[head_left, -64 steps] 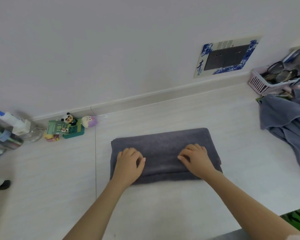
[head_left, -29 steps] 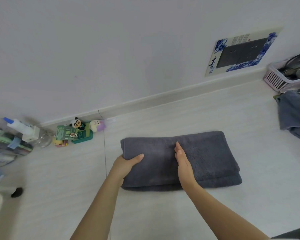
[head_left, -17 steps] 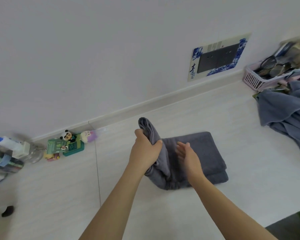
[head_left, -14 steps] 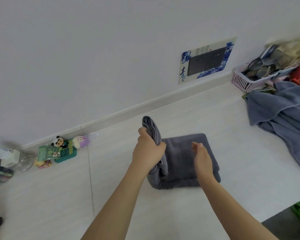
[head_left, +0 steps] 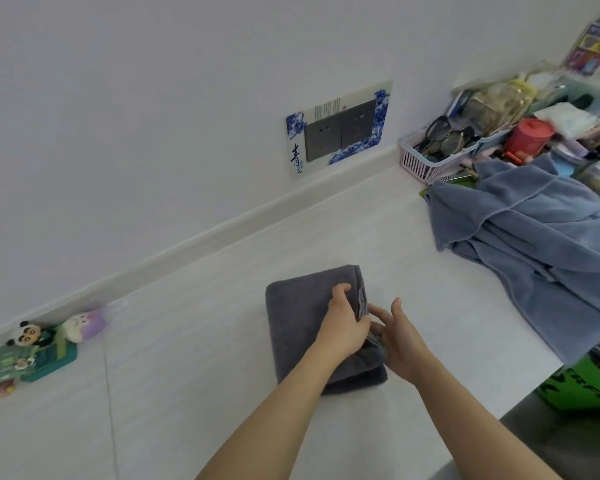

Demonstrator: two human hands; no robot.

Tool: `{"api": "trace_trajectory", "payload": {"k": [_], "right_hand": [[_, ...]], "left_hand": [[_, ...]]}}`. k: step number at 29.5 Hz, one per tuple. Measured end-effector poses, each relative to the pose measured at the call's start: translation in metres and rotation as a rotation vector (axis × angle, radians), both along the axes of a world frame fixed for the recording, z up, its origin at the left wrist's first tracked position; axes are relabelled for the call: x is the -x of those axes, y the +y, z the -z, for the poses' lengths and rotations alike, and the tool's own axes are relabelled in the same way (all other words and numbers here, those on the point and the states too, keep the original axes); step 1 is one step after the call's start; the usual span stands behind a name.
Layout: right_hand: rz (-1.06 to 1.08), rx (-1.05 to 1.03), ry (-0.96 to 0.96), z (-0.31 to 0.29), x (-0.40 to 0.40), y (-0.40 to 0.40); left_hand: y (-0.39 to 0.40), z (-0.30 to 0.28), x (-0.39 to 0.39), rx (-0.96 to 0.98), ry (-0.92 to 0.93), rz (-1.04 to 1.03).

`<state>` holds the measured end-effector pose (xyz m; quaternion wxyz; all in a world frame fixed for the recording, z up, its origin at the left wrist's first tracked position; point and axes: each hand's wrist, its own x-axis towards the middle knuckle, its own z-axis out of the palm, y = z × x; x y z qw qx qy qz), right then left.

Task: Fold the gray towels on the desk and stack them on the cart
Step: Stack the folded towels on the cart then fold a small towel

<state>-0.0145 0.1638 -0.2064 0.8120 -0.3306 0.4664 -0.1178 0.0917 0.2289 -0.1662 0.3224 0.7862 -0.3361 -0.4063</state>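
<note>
A dark gray towel point(head_left: 298, 317) lies folded into a compact rectangle on the white desk point(head_left: 194, 368). My left hand point(head_left: 343, 323) lies on top of it near its right edge, fingers curled over the folded-over layer. Just to the right, my right hand point(head_left: 400, 341) has its fingers spread and straight, its fingertips touching the towel's right edge. A heap of unfolded blue-gray towels point(head_left: 541, 244) lies at the desk's right end. No cart is in view.
A pink basket point(head_left: 420, 162) of glasses and clutter stands at the back right beside a red cup point(head_left: 529, 136). Small toy figures point(head_left: 39, 348) sit at the far left by the wall. A green object point(head_left: 582, 386) shows below the desk's right edge.
My left hand lifted the towel's left half and folded it over to the right, halving the towel. My right hand moved from the middle crease to the right edge.
</note>
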Motion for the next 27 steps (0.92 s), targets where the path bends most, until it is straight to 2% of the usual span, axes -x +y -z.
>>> {"api": "trace_trajectory", "payload": {"k": [4,6,8,9,10,11,13,14,16,19,20,24,27], "right_hand": [[-0.095,0.03,0.013,0.003,0.002,-0.01],[-0.177,0.175,0.081,0.001,-0.002,-0.01],[-0.26,0.352,0.189,0.004,-0.005,-0.011],[-0.302,0.407,0.225,0.005,-0.006,-0.011],[-0.341,0.443,0.253,0.006,-0.007,-0.011],[-0.372,0.471,0.275,0.006,-0.007,-0.011],[-0.425,0.529,0.328,0.003,-0.008,-0.01],[-0.459,0.565,0.346,0.001,-0.01,-0.01],[-0.486,0.693,0.401,-0.002,-0.013,-0.003],[-0.512,1.132,0.609,0.008,-0.017,0.011],[-0.527,1.22,0.66,0.014,-0.016,0.014],[-0.65,1.221,0.821,0.029,-0.012,0.013],[-0.637,1.167,0.783,0.031,-0.015,0.009]], "left_hand": [[-0.009,0.018,-0.01,-0.025,0.277,-0.154],[-0.007,0.018,-0.016,-0.007,0.398,-0.215],[-0.001,0.012,-0.019,0.076,0.39,-0.2],[0.005,0.009,-0.021,0.143,0.264,-0.197],[0.012,0.008,-0.024,0.215,0.031,-0.205],[0.021,0.01,-0.028,0.27,-0.284,-0.207],[0.033,0.024,-0.036,0.203,-0.859,-0.123],[0.037,0.035,-0.036,0.089,-0.984,-0.048],[0.043,0.055,-0.032,-0.084,-1.004,0.119],[0.048,0.069,-0.032,-0.142,-0.967,0.157],[0.049,0.07,-0.032,-0.146,-0.973,0.154],[0.052,0.074,-0.031,-0.154,-0.949,0.167],[0.053,0.075,-0.034,-0.078,-0.921,0.143]]}}
